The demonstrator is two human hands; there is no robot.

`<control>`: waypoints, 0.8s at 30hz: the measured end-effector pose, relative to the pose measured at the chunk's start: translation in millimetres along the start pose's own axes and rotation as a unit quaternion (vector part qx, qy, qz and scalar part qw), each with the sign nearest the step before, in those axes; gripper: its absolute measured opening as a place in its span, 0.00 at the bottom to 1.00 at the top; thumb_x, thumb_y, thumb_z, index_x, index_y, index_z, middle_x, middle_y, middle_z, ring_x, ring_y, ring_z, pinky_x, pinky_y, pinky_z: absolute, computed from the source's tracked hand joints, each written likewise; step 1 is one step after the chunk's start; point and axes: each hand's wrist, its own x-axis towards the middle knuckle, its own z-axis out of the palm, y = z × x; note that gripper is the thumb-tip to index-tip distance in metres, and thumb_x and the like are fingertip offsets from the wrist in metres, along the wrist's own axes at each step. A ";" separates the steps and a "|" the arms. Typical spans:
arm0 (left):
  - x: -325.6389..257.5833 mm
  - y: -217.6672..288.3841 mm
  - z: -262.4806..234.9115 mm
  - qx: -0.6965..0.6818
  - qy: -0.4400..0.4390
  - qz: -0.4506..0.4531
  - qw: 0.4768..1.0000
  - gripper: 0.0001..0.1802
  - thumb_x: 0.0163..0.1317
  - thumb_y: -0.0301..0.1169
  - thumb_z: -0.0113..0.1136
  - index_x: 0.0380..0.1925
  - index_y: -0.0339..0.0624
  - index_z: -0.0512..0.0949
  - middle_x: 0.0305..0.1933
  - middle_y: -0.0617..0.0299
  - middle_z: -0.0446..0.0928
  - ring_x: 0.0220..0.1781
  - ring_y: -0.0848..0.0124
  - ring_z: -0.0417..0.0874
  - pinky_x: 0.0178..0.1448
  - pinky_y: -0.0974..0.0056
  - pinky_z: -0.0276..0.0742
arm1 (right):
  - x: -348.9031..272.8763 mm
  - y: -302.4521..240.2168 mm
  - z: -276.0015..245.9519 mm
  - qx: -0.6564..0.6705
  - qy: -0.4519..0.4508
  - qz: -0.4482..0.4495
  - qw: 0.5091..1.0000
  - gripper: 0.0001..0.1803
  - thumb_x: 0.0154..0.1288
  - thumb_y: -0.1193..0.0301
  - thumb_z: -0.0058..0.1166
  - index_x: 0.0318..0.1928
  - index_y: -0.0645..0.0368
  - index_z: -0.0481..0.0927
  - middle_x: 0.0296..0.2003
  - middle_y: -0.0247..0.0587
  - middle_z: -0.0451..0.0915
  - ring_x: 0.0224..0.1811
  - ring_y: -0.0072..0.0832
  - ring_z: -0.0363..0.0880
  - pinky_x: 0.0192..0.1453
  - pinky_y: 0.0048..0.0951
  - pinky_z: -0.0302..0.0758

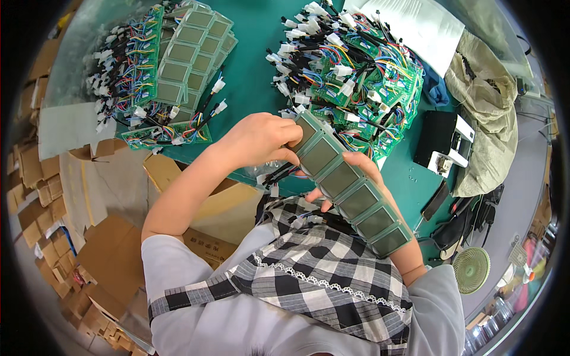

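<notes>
A row of several grey display panels with green frames (pixel 350 187) lies along my right forearm, wires hanging from their undersides. My right hand (pixel 356 169) supports the row from beneath, fingers curled around its edge. My left hand (pixel 261 139) grips the topmost panel at the far end of the row, fingers pressed on its edge. Both hands are above the near edge of the green table (pixel 249 77).
A stack of the same panels with coloured wires (pixel 178 59) lies at the back left. A heap of green circuit boards with wires (pixel 350 71) sits at the back right. A black-and-white box (pixel 442 139), a beige bag (pixel 487 101) and cardboard boxes (pixel 107 249) surround the table.
</notes>
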 end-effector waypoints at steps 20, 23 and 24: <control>-12.7 10.3 -11.8 0.005 -0.034 -0.040 0.999 0.08 0.56 0.33 0.67 0.27 0.45 0.77 0.30 0.59 0.76 0.36 0.56 0.80 0.41 0.52 0.72 | 0.2 -5.1 -0.2 -0.034 -0.032 0.038 0.998 0.33 0.74 0.52 0.42 0.67 0.66 0.69 0.56 0.56 0.79 0.42 0.46 0.87 0.38 0.35 0.87; -6.5 11.7 -10.8 0.017 -0.027 -0.007 0.999 0.09 0.53 0.32 0.69 0.25 0.43 0.78 0.27 0.59 0.76 0.31 0.56 0.80 0.38 0.53 0.75 | 10.8 6.8 -23.2 -0.026 -0.065 0.056 0.996 0.33 0.74 0.51 0.41 0.67 0.66 0.69 0.57 0.56 0.79 0.43 0.47 0.87 0.37 0.38 0.88; -7.5 10.6 -9.3 0.019 -0.021 0.003 1.000 0.09 0.53 0.32 0.69 0.25 0.43 0.78 0.27 0.59 0.76 0.31 0.56 0.80 0.38 0.53 0.75 | 11.3 5.7 -19.4 -0.029 -0.070 0.063 0.995 0.33 0.74 0.51 0.41 0.67 0.66 0.69 0.57 0.56 0.78 0.43 0.48 0.87 0.37 0.39 0.88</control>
